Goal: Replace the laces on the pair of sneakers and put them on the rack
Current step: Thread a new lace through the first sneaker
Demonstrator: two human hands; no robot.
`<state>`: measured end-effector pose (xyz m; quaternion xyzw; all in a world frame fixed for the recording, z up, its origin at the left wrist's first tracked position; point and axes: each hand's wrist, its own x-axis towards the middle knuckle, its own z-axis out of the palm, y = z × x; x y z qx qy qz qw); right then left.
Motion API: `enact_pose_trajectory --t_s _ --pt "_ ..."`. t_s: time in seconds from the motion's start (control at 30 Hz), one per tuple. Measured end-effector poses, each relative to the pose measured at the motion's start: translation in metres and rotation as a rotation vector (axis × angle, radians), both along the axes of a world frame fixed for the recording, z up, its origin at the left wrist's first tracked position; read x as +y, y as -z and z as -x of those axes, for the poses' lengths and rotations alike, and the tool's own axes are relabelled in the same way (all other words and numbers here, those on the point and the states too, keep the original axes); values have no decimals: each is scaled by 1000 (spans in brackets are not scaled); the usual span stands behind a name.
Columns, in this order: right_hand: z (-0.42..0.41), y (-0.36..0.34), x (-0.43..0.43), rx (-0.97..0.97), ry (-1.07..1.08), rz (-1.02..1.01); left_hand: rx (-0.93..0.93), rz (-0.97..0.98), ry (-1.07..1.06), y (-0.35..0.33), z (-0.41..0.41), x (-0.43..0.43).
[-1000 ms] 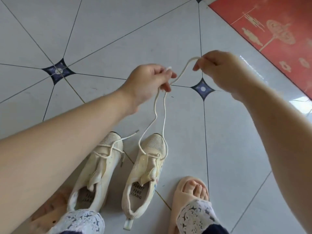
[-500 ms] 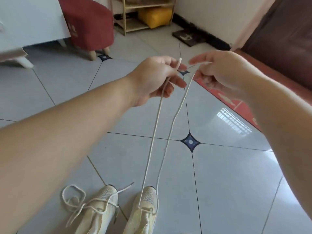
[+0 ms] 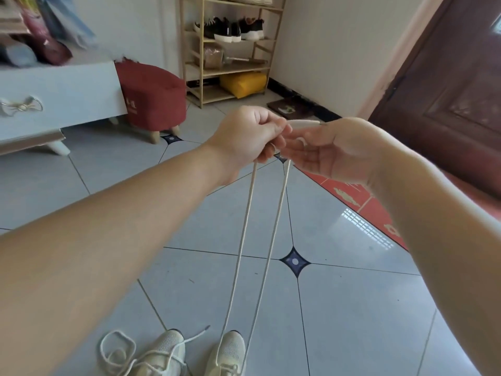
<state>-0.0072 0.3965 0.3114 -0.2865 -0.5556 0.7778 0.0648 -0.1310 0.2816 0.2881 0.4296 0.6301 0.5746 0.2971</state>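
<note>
Head view: I had lifted left hand (image 3: pixel 244 137) and right hand (image 3: pixel 333 147) higher, both pinching lace (image 3: pixel 245 221) ends together, taut from sneaker (image 3: pixel 230 354) below; probably evening lengths.

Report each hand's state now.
Left hand: pinching the lace.
Right hand: holding the lace too.

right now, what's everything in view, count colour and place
sneakers: 2, cream, floor at bottom edge
lace: 1, cream, two strands from right-side sneaker up to hands
loose lace: 1, cream, on left-side sneaker
rack: 1, wooden, back wall
shoes: several, black, on rack shelf
bag: 1, yellow, lowest rack shelf
stool: 1, red, left of rack
mat: 1, red, floor at right
door: 1, brown, far right
left hand: 1, centre, grip on lace
right hand: 1, beside it, grip on lace
</note>
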Motion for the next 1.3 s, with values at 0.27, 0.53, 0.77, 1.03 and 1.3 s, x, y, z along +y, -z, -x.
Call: enact_pose_trajectory --t_s 0.27,0.53,0.77,1.03,1.3 --pt "-7 -10 -5 -57 69 -266 -176 50 -8 1 -7 -10" --pt "-5 -13 -15 -151 167 -648 -389 31 -6 -3 -17 -3" --pt "1 -14 -24 24 218 -633 -436 -2 12 -6 -22 2" --pt "7 -12 -25 -14 305 -651 -305 2 40 -5 -18 -1" --pt "14 44 -29 -62 350 -620 -322 109 10 44 -18 -5"
